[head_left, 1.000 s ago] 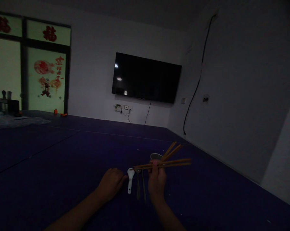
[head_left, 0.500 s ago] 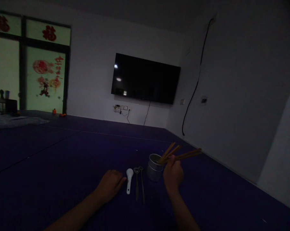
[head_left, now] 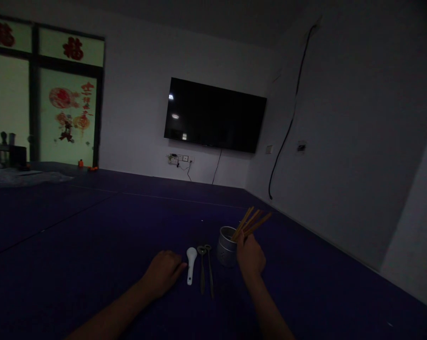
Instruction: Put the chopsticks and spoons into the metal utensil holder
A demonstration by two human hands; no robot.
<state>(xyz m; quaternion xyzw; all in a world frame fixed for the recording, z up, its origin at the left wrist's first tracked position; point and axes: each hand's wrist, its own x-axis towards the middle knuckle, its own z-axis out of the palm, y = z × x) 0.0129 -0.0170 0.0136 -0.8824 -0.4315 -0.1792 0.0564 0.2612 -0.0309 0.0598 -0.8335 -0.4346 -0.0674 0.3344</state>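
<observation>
My left hand (head_left: 164,271) lies on the dark blue surface, palm down and holding nothing, its thumb apart from the fingers and close to the white spoon (head_left: 191,264). Right of that spoon, two metal spoons (head_left: 202,271) lie side by side with their handles toward me. A grey metal cup (head_left: 226,252) stands upright beyond them. My right hand (head_left: 251,256) is at the cup's right rim, its fingers closed around wooden chopsticks (head_left: 257,224). Several chopsticks lean out of the cup to the upper right; the fingers partly hide their lower ends.
A black television (head_left: 215,115) hangs on the far wall above sockets and cords. A dark cable (head_left: 287,127) runs down the right wall. Clear plastic sheeting (head_left: 25,178) and small orange objects (head_left: 80,163) are at the far left, near a glass door (head_left: 66,118).
My right hand has brought the chopsticks that pointed right to a steeper tilt, beside those leaning in the cup. My left hand and the spoons have stayed in place.
</observation>
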